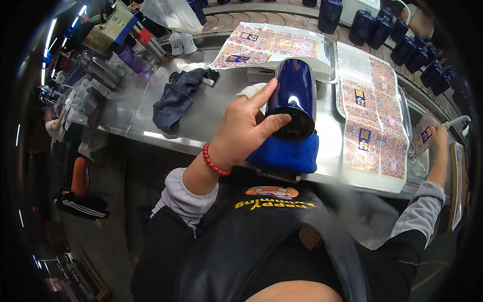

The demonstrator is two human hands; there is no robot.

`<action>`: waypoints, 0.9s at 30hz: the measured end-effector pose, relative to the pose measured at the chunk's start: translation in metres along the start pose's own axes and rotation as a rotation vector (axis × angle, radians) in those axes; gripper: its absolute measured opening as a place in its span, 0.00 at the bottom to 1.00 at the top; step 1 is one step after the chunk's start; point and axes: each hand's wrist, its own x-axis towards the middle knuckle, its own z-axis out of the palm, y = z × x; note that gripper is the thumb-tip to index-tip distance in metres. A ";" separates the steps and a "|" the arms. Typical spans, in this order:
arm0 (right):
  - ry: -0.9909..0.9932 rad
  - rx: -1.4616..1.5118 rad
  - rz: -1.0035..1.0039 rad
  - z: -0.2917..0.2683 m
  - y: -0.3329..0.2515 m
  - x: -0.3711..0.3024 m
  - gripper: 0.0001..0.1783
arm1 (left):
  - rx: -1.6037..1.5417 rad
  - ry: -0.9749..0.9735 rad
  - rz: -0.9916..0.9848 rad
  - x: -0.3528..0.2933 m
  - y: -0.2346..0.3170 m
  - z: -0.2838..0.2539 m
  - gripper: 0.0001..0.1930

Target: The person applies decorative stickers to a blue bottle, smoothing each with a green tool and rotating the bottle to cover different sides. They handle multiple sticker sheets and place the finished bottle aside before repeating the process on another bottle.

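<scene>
Desk (pixel 206 113): metal;
Left hand (pixel 244 123): you grip a blue bottle (pixel 296 83);
Right hand (pixel 440 136): you pinch a patterned piece (pixel 420 132).

We saw a shiny metal bench (pixel 214 113) carrying a crumpled dark cloth (pixel 176 100) on the left, a blue pad (pixel 304 157) at its near edge, and patterned sheets (pixel 375 123) across its far and right parts.

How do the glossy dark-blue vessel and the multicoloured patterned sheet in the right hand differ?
The glossy dark-blue rounded vessel is bulky and mostly plain; the multicoloured patterned sheet is thin. The left hand holds the vessel near the picture's middle; the right hand holds the sheet near its right edge. Both show dark blue.
</scene>
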 end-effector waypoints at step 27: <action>-0.651 -0.161 0.306 0.199 0.077 -0.072 0.36 | 0.478 -0.106 0.072 -0.040 -0.062 0.033 0.54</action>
